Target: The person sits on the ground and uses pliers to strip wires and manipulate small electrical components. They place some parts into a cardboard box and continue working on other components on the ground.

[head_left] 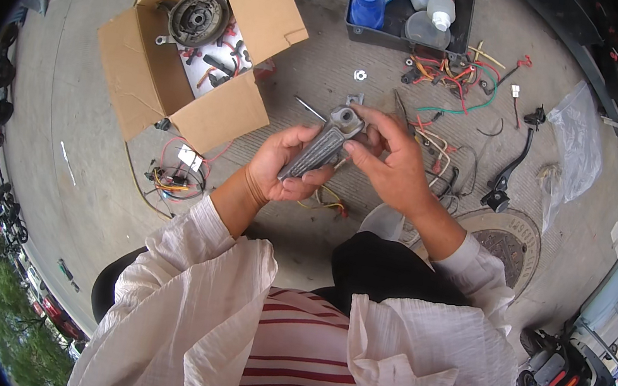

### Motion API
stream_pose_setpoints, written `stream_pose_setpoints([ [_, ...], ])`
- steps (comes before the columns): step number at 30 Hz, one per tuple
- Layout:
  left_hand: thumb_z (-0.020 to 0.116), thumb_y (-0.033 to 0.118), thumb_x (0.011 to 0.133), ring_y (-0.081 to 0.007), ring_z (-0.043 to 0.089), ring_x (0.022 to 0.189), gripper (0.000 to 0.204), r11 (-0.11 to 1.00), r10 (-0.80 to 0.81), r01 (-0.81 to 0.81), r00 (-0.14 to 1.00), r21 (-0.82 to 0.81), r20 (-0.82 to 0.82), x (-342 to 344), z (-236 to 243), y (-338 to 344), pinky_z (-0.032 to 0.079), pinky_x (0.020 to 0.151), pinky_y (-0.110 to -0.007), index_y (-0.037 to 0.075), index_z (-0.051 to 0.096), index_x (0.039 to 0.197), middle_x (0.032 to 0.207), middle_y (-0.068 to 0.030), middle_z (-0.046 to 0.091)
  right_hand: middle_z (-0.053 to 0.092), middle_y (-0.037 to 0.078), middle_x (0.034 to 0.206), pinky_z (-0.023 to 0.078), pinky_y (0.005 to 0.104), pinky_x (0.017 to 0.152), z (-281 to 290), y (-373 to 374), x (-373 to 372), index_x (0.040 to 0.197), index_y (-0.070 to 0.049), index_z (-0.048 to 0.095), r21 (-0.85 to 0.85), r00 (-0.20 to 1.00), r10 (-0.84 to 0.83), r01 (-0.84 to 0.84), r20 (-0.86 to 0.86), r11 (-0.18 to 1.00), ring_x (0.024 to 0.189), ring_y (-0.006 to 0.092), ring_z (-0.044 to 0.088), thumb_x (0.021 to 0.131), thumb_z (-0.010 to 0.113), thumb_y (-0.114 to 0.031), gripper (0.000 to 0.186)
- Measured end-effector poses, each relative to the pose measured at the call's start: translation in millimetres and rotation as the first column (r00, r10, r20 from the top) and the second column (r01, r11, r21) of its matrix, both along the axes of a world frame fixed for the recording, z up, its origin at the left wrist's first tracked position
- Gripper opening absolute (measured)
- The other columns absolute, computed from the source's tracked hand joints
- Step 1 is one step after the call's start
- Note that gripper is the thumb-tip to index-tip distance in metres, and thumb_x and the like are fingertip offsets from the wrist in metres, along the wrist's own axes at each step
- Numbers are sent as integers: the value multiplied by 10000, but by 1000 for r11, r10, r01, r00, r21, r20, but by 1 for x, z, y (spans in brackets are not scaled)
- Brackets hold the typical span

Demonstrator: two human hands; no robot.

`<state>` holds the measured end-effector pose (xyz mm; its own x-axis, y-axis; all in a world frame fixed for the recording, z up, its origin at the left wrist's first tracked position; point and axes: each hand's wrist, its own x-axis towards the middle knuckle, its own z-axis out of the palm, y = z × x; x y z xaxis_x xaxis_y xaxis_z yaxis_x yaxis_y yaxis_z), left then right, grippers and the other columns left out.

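Between my two hands is a grey foot peg (315,155) with a ribbed grip and a metal bracket end that has a round hole. My left hand (275,164) is closed around the ribbed part. A thin metal pin (310,109) sticks out past the left fingers; its other end is hidden. At the bracket end (347,120), my right hand (398,166) grips with thumb and fingers. Just beyond the peg, a small metal plate (354,99) shows by the right fingertips. A small light metal piece (360,76) lies on the ground farther off.
An open cardboard box (156,64) with a round metal hub (198,18) and loose parts stands at left. A black tray (391,41) of bottles is at the back. Wires (456,80) and a lever (514,161) lie right, near a manhole cover (501,246) and plastic bag (578,135).
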<state>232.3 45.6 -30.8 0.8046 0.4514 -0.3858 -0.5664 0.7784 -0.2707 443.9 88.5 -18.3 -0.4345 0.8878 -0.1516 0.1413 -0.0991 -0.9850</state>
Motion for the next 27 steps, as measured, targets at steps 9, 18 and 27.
stream_pose_setpoints([
  [9,489,159,898,-239,613,944,578,957,129,-12,912,288,-389,9,1,5,537,788,-376,128,313,1448,1158,-158,559,586,46,919,478,245,686,-19,-13,-3,1350,1,441,-268,989,-74,38,-126,963,763,92,575,886,615,-48,498],
  [18,430,15,927,-237,611,1076,582,948,42,153,811,280,-583,10,-5,3,544,877,-402,101,255,1475,1315,-122,505,611,60,1091,479,253,712,-40,-23,6,1332,-19,474,-436,981,-82,-4,-178,900,909,105,588,941,539,-71,400],
  [27,430,21,960,-229,603,921,269,983,173,-115,364,140,-915,8,-47,59,588,761,-346,2,437,1229,1067,-99,526,657,115,942,496,294,755,-89,-23,27,1171,-2,583,-363,974,64,20,217,932,821,174,634,892,604,-132,309],
])
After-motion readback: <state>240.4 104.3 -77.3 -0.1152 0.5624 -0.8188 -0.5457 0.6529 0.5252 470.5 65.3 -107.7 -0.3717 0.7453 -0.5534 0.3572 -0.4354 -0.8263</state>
